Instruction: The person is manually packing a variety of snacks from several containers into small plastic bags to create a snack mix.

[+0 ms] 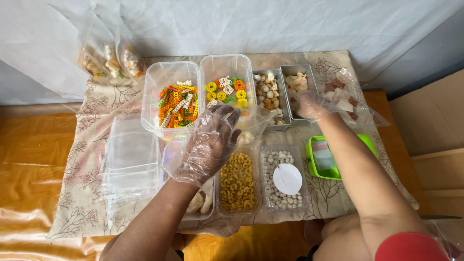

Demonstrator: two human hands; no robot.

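Both my hands wear loose clear plastic gloves. My left hand (212, 140) hovers over the front trays, its fingers curled on the mouth of a clear plastic bag (253, 128) that has a few snack pieces inside. My right hand (311, 105) reaches into a metal tin of pale puffed snacks (296, 81), fingers bent down among the pieces; what it grips is hidden. Next to that tin, another metal tin holds round beige balls (268, 94).
At the back stand a tub of orange, green and white lattice snacks (174, 104) and a tub of coloured wheel snacks (227, 87). In front are yellow rings (237, 181), small white balls (285, 195), a green box (333, 162) and a stack of empty bags (130, 159). Filled bags (113, 60) lie back left.
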